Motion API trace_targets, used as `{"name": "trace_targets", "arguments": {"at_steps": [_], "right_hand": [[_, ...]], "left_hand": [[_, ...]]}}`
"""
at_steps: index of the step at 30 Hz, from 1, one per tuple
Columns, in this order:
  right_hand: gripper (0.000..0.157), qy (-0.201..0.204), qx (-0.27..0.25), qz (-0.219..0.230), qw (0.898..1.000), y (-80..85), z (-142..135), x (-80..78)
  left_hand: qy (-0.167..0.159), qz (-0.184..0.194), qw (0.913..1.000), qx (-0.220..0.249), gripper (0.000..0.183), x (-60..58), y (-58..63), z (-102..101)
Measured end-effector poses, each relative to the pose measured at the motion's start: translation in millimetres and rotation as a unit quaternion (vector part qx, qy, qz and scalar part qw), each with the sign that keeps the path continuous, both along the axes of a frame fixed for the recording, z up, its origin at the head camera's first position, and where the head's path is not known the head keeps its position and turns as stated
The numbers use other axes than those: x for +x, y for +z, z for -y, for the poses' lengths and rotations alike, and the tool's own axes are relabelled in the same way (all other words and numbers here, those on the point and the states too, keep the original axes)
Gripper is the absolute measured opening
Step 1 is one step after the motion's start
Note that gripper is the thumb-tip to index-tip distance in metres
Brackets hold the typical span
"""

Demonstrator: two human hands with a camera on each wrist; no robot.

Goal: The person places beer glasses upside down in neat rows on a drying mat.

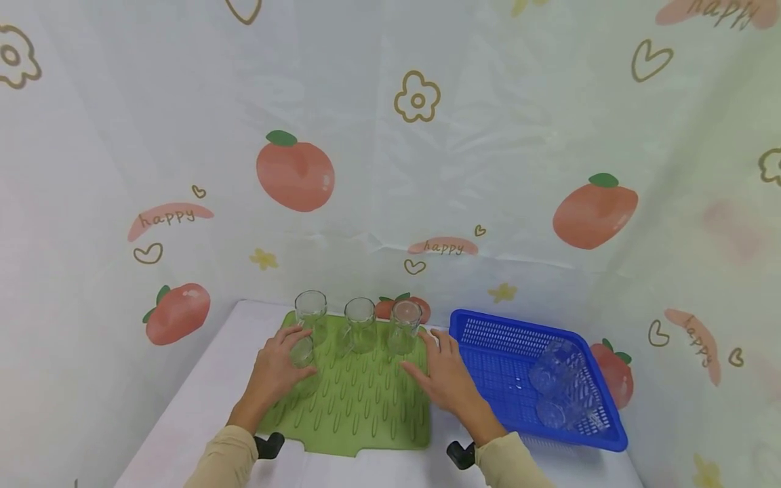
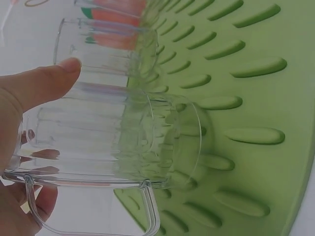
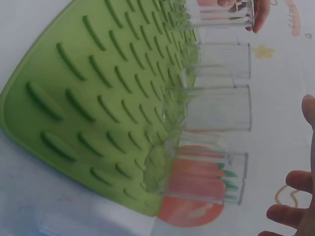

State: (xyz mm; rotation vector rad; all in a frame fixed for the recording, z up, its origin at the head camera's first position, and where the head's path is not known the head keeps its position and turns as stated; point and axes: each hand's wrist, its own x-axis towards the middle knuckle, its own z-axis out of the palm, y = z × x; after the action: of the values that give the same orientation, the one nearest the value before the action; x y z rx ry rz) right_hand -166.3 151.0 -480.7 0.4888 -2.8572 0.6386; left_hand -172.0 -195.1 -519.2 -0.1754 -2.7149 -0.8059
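Observation:
My left hand (image 1: 277, 371) grips a clear glass mug (image 2: 98, 137) near its rim, thumb on one side and fingers on the other. The mug is upright at the left side of the green drying mat (image 1: 360, 407), its base close over the ridges. Along the mat's back edge stand three more glass mugs: a left mug (image 1: 311, 313), a middle mug (image 1: 361, 329) and a right mug (image 1: 405, 332). Beside the right mug is my right hand (image 1: 448, 376), fingers spread and holding nothing. In the right wrist view its fingers (image 3: 290, 216) are apart from the mugs.
A blue plastic basket (image 1: 488, 373) sits to the right of the mat, with several glass mugs (image 1: 555, 379) lying at its right side. The white table (image 1: 189, 407) extends left of the mat. A printed cloth (image 1: 378, 169) hangs behind.

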Motion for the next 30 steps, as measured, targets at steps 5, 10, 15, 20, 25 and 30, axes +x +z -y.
{"name": "trace_targets", "arguments": {"at_steps": [5,10,15,20,25,30], "right_hand": [[0.075,0.0,0.02,-0.028,0.999,0.2,-6.9,-1.8],[0.078,-0.003,0.04,-0.046,0.998,1.6,-11.1,-2.3],[0.082,-0.007,0.06,-0.048,0.997,0.4,-13.5,-2.8],[0.084,-0.01,0.069,-0.038,0.997,-1.7,-16.9,-4.1],[0.086,-0.021,0.07,-0.029,0.997,-4.4,-21.7,-6.5],[0.089,-0.029,0.06,-0.022,0.998,-4.5,-27.3,-7.6]], "left_hand": [[-0.004,-0.007,1.0,0.001,0.08,-0.4,-3.0,1.1],[-0.005,0.007,0.9999,0.005,0.081,-1.2,-4.7,1.8],[-0.005,0.027,0.9996,0.01,0.08,-1.8,-5.6,2.3],[-0.005,0.039,0.9992,0.009,0.08,-2.2,-6.0,3.5],[-0.013,0.056,0.9978,0.031,0.083,-1.6,-5.0,4.4],[-0.028,0.072,0.9956,0.053,0.085,-2.3,-1.7,4.7]]}}
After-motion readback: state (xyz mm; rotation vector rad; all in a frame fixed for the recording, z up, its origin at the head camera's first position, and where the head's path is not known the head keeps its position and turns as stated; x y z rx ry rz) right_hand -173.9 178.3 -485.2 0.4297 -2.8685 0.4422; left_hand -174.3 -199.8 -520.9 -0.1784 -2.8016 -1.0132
